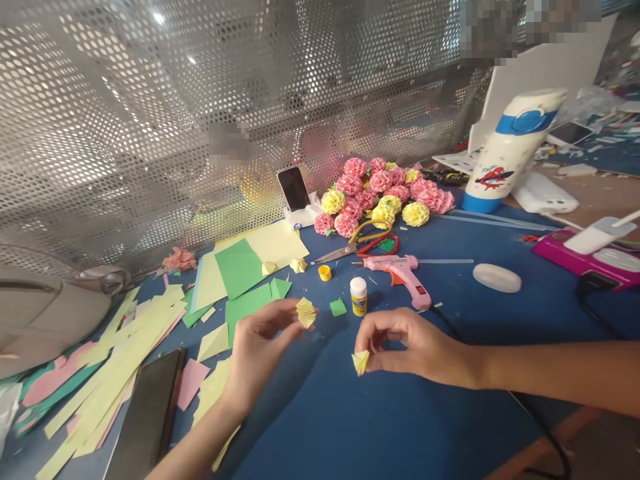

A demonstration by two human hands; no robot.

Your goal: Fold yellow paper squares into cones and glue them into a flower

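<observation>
My left hand [267,340] pinches a pleated yellow paper piece [306,313], its folds fanned out at the top. In the fingertips of my right hand [407,347] is a smaller folded yellow paper piece [360,362]. The two pieces are apart, both held above the blue table. Between and beyond my hands stands a small glue bottle [359,298] with a white cap, upright. A green paper square [338,307] lies beside it, and a yellow cap [325,273] sits farther back. Two more folded yellow pieces [299,265] rest near the green sheets.
Behind lie a pink glue gun [400,270], scissors [345,250] and a heap of pink and yellow paper flowers [380,190]. Yellow paper strips [120,373] and a dark phone [147,413] are at left. A bottle [510,153] and a magenta power strip [565,257] stand right.
</observation>
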